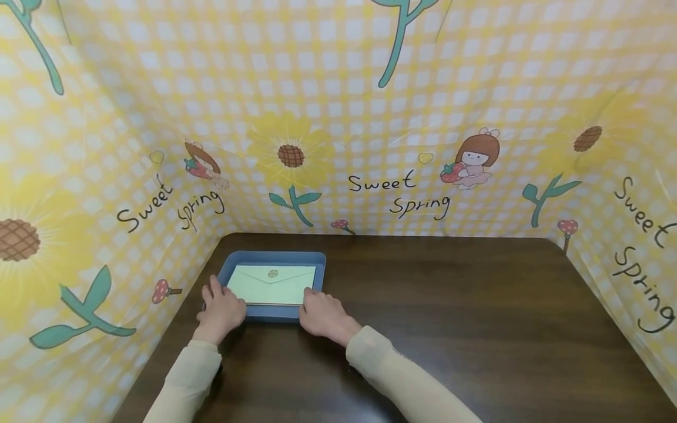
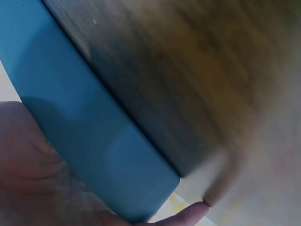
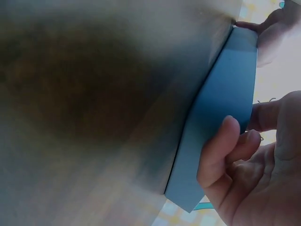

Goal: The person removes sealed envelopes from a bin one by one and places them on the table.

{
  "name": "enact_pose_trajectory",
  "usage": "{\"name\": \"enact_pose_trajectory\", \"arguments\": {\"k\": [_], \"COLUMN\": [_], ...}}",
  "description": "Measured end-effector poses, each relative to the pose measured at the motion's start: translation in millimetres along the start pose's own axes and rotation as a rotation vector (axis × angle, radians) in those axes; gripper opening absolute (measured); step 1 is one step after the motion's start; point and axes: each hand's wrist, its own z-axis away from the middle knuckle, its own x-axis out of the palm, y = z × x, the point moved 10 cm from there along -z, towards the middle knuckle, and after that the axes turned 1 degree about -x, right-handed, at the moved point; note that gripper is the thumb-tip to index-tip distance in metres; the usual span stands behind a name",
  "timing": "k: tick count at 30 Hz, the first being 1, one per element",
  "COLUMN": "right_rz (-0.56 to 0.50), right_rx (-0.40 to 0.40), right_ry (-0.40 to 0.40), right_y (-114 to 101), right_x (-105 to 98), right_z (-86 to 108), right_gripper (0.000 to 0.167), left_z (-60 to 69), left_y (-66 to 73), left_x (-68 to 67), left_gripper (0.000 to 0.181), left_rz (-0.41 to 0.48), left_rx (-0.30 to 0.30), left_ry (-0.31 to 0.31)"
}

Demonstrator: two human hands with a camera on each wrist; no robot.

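A blue tray lies flat at the table's left side. Inside it rests a pale green envelope, its flap and round seal facing up. My left hand grips the tray's front left corner, some fingers spread along the left side. At the front right corner, my right hand holds the tray, fingers curled against its outer wall. The right thumb area sits close beside the envelope's edge. Whether anything lies beneath the envelope cannot be told.
Dark brown wooden table extends to the right of the tray and in front of it. A yellow checked cloth with flowers and lettering stands as a wall behind the table and along both sides.
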Motion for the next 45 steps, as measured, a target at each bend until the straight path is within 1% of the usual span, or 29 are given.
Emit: {"name": "enact_pose_trajectory", "arguments": {"k": [4,9,14,18,24,31,37,40,45], "right_rz": [-0.004,-0.011,0.008,0.013,0.023,-0.035,-0.044,-0.042,-0.041], "right_rx": [-0.010,-0.009,0.003,0.007,-0.003,-0.027,-0.038,-0.033,-0.017], "right_ry": [0.004,0.003,-0.006,0.007,0.033,0.038,0.057,0.056,0.039], "right_y": [-2,-3,-2,-1,-1,-1,-4,-3,0], "right_x": [-3,-4,0,0,-3,-2,-5,-4,-3], "right_z": [-1.3,0.2,2.0,0.7,-1.0,2.3,4.3,3.6,2.0], "right_gripper": [0.027,0.029,0.040,0.048,0.048,0.047,0.048,0.049,0.049], "left_z": [-4.4,-5.1,-4.3,-3.9,-3.5,-2.1,-1.7,-3.6,-5.4], "left_y": [2.9,0.6,-0.1,1.4,5.7,7.7,11.4,10.3,8.9], "left_x": [-4.2,-2.2,-0.7,-2.1,-5.8,-5.1,-6.8,-6.1,-6.6], "left_gripper": [0.068,0.068,0.067,0.067,0.075,0.086,0.089,0.090,0.088], "left_rz": [-0.011,-0.007,0.005,-0.001,-0.021,-0.043,-0.043,-0.041,-0.063], "left_rx": [0.004,-0.003,-0.001,-0.006,0.003,0.021,0.038,0.025,-0.002], "left_ry": [0.003,-0.022,-0.033,-0.030,-0.018,-0.023,-0.012,-0.016,-0.025]}}
